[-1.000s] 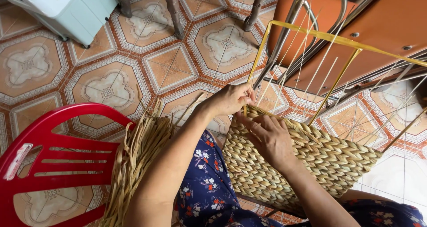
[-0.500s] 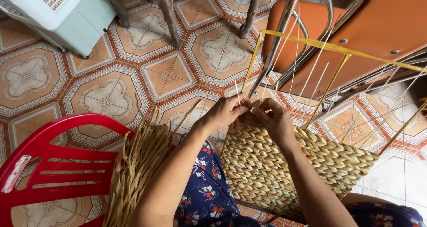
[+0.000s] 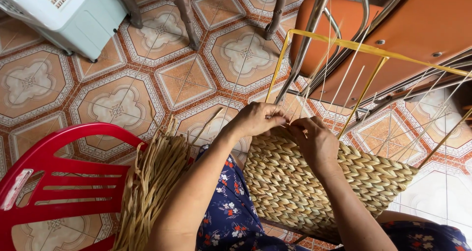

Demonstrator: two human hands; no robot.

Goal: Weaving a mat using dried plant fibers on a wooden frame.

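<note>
Since a second ago my right hand has come up off the weave to meet my left hand at the top edge of the woven basket on my lap; both pinched shut on strands there. Yellow frame rises above it. Dried straw bundle lies on red plastic chair, left.

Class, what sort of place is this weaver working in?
Probably a home room or porch used for handwork: patterned orange floor tiles, a red plastic chair, and a bundle of dried straw strands.
</note>
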